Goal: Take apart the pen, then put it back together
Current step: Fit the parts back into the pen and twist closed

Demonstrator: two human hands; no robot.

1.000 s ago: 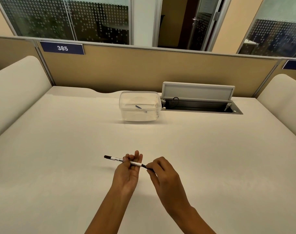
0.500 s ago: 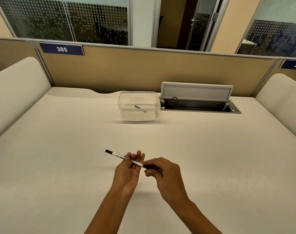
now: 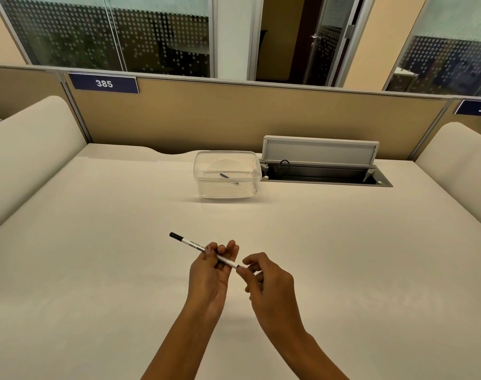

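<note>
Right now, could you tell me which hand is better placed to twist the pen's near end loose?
Probably the right hand: it pinches the white pen's near end, while the left hand grips its barrel.

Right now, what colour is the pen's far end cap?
Black, on a white barrel; the end cap shows clearest in the head view.

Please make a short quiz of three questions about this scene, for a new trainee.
1. True or false: the pen lies flat on the desk.
2. Which hand wraps the pen's barrel? A) left hand B) right hand
3. What stands at the far side of the desk, beside the open cable hatch?

Key:
1. False; both hands hold it above the desk.
2. A; the right hand pinches the near end.
3. A clear plastic container with a small thin part inside.
</note>
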